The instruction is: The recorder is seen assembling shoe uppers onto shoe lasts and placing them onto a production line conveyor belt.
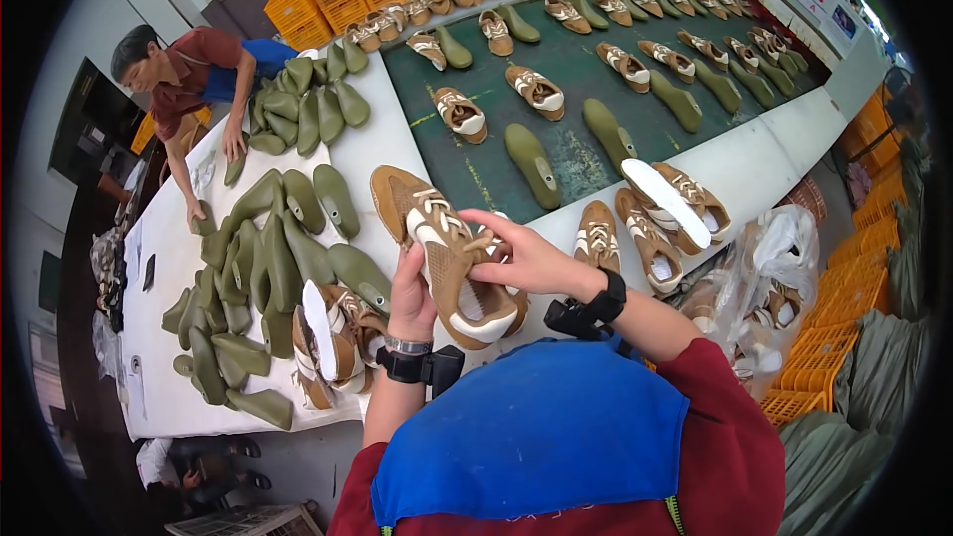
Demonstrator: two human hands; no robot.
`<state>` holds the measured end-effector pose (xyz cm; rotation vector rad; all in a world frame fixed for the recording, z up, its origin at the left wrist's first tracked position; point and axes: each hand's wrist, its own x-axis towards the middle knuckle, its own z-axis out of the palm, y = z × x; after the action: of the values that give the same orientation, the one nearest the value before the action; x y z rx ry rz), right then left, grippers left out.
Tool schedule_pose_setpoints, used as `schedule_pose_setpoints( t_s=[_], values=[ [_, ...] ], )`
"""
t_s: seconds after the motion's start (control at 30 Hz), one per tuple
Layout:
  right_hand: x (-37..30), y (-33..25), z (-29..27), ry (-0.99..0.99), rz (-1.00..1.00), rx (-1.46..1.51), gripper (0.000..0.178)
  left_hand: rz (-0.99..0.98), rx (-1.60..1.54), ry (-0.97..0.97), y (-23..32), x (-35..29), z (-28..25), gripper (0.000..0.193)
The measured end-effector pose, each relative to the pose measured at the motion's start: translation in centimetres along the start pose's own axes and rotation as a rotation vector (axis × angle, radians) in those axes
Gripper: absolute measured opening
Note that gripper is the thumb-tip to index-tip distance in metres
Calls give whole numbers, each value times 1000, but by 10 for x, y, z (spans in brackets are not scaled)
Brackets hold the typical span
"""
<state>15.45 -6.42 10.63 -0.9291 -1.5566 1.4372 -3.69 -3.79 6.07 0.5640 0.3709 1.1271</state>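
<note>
A brown sneaker point(449, 263) with white stripes and laces is held up in front of me, its toe pointing away and left. My left hand point(409, 300) grips its left side. My right hand point(524, 256) closes on the right side near the collar, thumb by the opening. Part of another brown shoe shows behind it, mostly hidden. To the left, several shoes point(342, 333) stand close together with a white insole point(318, 323) leaning on them. Beyond my right hand sit more brown shoes point(647, 238), a white insole point(667, 201) lying across them.
Green shoe lasts point(270, 258) are heaped on the white table point(159, 337) at left. A green conveyor belt point(467, 174) carries rows of shoes and lasts. A co-worker point(189, 79) handles lasts across the table. A plastic bag of shoes point(769, 288) and orange crates point(819, 357) stand at right.
</note>
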Motion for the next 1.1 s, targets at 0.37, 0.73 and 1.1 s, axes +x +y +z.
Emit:
schedule_pose_setpoints(
  t_s=[0.37,0.73,1.1],
  values=[
    [-7,6,-1,396,-281,-783,60,461,1330,72,6,-7,50,56],
    [-4,32,10,351,-347,-705,42,653,1591,190,-9,-12,40,16],
    [-20,42,6,124,-368,-639,23,345,1313,283,3,-3,38,37]
  ],
)
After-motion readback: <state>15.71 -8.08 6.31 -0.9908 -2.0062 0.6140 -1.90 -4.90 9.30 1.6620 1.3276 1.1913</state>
